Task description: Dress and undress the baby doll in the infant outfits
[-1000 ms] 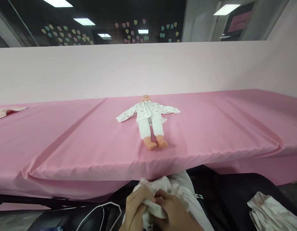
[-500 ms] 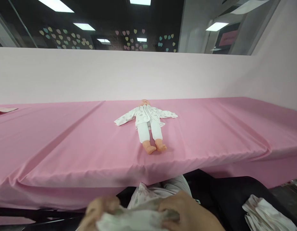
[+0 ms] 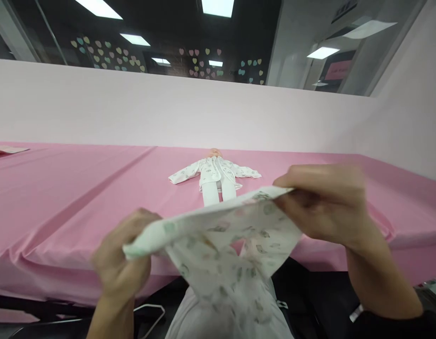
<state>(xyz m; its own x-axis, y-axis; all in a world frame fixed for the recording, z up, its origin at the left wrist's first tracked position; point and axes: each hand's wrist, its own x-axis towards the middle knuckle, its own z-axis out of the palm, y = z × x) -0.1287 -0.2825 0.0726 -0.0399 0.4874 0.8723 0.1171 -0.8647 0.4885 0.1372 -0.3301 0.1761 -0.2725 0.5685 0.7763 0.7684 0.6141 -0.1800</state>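
White baby pants (image 3: 221, 263) with a small leaf-like print are stretched by the top band in front of me. My left hand (image 3: 124, 254) is closed on the band's left end. Higher up, my right hand (image 3: 320, 202) pinches its right end, so the band slants. The lower cloth hangs over my lap, blurred. Beyond it a baby doll (image 3: 210, 190) lies on its back on the pink-covered table (image 3: 98, 188), wearing an open printed jacket (image 3: 211, 170) with the sleeves spread. The cloth hides the doll's feet.
The table's front edge runs just before my knees. A white wall (image 3: 168, 113) with a window above it stands behind. At the far left lies a flat pale pink item (image 3: 8, 150). A white cord (image 3: 156, 308) shows at lower left.
Both hands have risen from my lap and moved apart, spreading the bunched cloth between them. The view has shifted, and the folded white cloth at lower right is no longer seen.
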